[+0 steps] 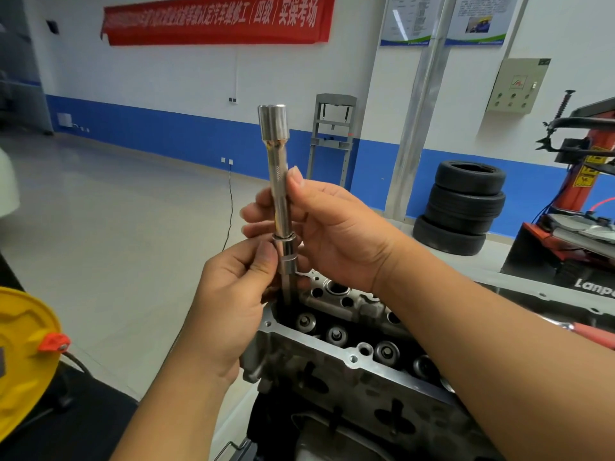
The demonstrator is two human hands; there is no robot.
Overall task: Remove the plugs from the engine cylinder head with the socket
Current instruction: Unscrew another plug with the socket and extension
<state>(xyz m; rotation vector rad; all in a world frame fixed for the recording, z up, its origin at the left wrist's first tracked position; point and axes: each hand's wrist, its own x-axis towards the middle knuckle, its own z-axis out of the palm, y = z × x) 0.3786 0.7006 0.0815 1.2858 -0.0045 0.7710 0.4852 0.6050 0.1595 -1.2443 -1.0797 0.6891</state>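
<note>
Socket (273,123) sits upright atop a long chrome extension bar (281,207), raised above the near end of the cylinder head (349,367). Right hand (336,234) grips the bar's middle, thumb along the shaft. Left hand (233,294) pinches the lower joint. Stacked tyres (461,207) stand against the far wall.

Around your bench: workshop fixtures
You have a red banner (218,19) on the far wall, stacked tyres (461,207) by the blue skirting, a yellow reel (23,357) at left, a red tyre machine (579,181) at right.
</note>
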